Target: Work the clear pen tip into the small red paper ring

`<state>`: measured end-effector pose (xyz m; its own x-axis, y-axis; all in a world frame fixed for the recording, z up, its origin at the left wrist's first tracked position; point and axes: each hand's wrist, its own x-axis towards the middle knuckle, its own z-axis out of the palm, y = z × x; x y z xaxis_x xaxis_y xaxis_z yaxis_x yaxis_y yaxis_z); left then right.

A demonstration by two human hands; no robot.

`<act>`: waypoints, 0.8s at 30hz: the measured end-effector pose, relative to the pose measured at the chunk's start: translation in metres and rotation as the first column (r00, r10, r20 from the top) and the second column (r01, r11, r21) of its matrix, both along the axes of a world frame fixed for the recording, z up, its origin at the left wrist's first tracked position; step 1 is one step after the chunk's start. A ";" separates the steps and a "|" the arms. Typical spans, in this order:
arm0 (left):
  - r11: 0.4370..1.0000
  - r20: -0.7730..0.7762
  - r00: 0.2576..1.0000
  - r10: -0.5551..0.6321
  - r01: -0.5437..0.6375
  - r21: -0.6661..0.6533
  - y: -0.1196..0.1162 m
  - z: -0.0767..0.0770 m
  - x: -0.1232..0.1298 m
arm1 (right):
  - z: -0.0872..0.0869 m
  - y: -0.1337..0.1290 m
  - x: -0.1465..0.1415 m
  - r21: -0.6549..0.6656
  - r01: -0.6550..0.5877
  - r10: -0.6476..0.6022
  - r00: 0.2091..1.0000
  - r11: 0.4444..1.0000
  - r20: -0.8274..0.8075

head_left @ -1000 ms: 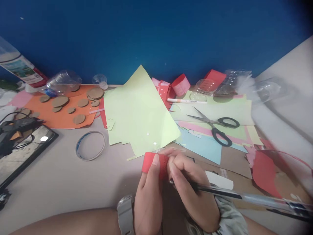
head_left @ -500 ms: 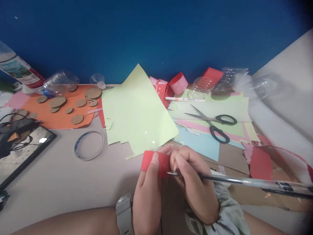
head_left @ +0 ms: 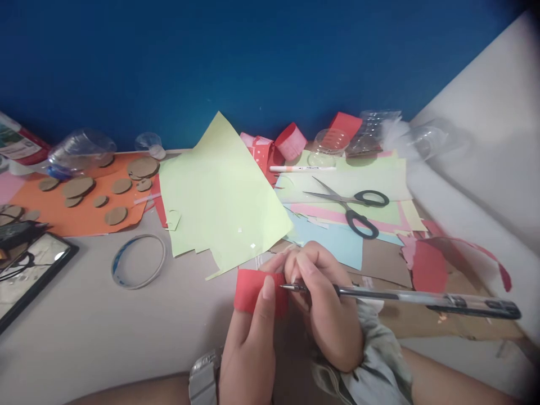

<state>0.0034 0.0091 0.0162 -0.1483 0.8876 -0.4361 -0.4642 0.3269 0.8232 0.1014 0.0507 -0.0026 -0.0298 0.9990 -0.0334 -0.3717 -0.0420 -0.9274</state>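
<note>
My left hand (head_left: pixel 251 343) is closed on a small red paper strip (head_left: pixel 248 288), its thumb pressed on the front and fingers behind. The strip's right side looks creased or fringed. My right hand (head_left: pixel 324 304) is closed round a pen (head_left: pixel 392 295) with a clear barrel and dark grip, which lies nearly level. The metal tip points left and is close to the strip's right part; whether it touches cannot be made out. The right fingertips meet the left fingers behind the strip. A pale green sheet (head_left: pixel 211 197) lies just beyond both hands.
Black-handled scissors (head_left: pixel 352 199) and a marker (head_left: pixel 302 169) lie on coloured papers at right. At left are a tape ring (head_left: pixel 139 261), cardboard discs (head_left: pixel 79 186) on orange paper (head_left: pixel 50 219), and a tablet (head_left: pixel 36 281). Plastic bottles (head_left: pixel 82 151) stand near the blue wall (head_left: pixel 253 56).
The view has shifted, so table items appear further left. The red strip shows more of its face, and the pen now lies whole in view, its tip still by the strip.
</note>
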 end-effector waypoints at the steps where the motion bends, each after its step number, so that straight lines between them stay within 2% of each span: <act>1: 1.000 0.018 1.000 -0.014 0.015 -0.019 -0.001 -0.001 0.000 | 0.000 0.001 0.000 -0.019 0.004 -0.004 1.000 1.000 -0.019; 3: 0.997 0.058 0.998 -0.040 0.044 -0.068 -0.002 -0.003 -0.001 | 0.000 0.002 0.000 -0.060 0.015 -0.017 0.999 0.998 -0.035; 6: 0.991 0.102 0.995 -0.020 0.033 -0.133 -0.003 -0.007 -0.002 | 0.001 0.006 -0.001 -0.142 0.029 -0.032 0.999 0.989 -0.017; 11: 0.990 0.237 0.970 -0.053 0.082 -0.116 0.002 -0.006 -0.002 | 0.006 0.012 -0.004 -0.248 0.051 -0.047 0.999 0.968 0.024; 15: 0.993 0.135 0.990 -0.030 0.045 -0.110 0.005 0.002 0.000 | 0.006 0.013 -0.004 -0.266 0.039 -0.034 0.999 0.963 0.024; 18: 0.992 0.116 0.993 -0.010 0.024 -0.122 0.006 0.005 0.001 | 0.006 0.012 -0.004 -0.258 0.039 -0.036 0.999 0.965 0.015; 24: 0.992 0.160 0.987 -0.024 0.043 -0.116 0.002 -0.003 -0.001 | 0.007 0.013 -0.003 -0.258 0.025 -0.022 1.000 0.966 0.013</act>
<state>0.0022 0.0111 0.0135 -0.0403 0.8316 -0.5540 -0.5721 0.4353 0.6951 0.0987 0.0635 0.0048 -0.0050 0.9569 -0.2903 -0.3665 -0.2718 -0.8898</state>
